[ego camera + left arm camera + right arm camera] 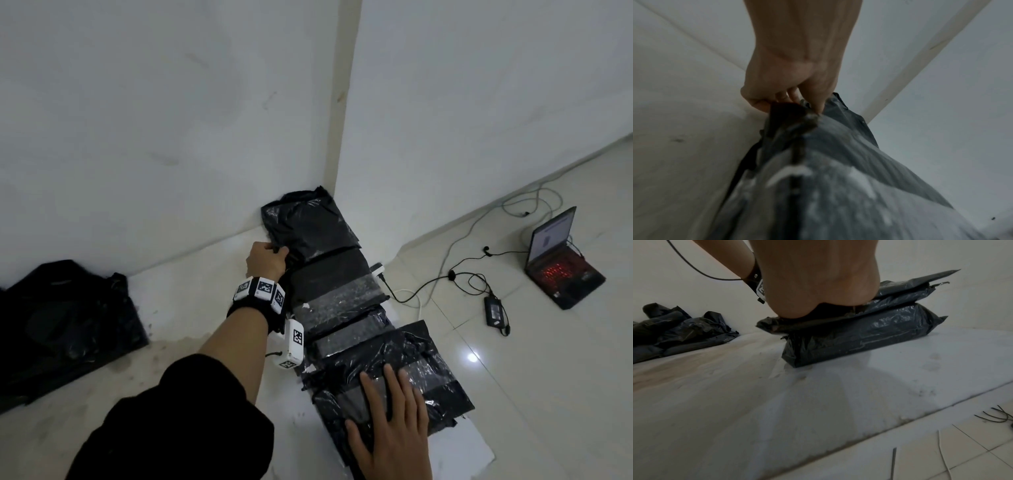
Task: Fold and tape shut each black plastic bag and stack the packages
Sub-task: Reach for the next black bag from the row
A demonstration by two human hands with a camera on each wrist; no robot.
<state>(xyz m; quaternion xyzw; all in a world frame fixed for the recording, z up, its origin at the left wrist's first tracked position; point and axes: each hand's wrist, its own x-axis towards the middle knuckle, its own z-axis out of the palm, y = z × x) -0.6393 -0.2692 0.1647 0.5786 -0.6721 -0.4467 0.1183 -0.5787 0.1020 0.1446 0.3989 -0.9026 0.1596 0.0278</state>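
Note:
Several black plastic packages lie in a row from the wall corner toward me in the head view. My left hand (267,260) reaches to the far black bag (308,226) and pinches its near left edge; in the left wrist view the fingers (760,104) curl round a fold of this bag (838,146). Taped packages (335,284) with grey tape bands lie in the middle. My right hand (394,421) rests flat, fingers straight, on the nearest package (421,370). The right wrist view shows the palm (818,288) pressing that package (869,337) down.
A loose heap of black bags (61,329) lies by the wall at the left, also seen as a heap (680,331) in the right wrist view. To the right, an open laptop (561,260), a power adapter (495,311) and cables (462,277) lie on the tiled floor. A white sheet (459,455) lies under the packages.

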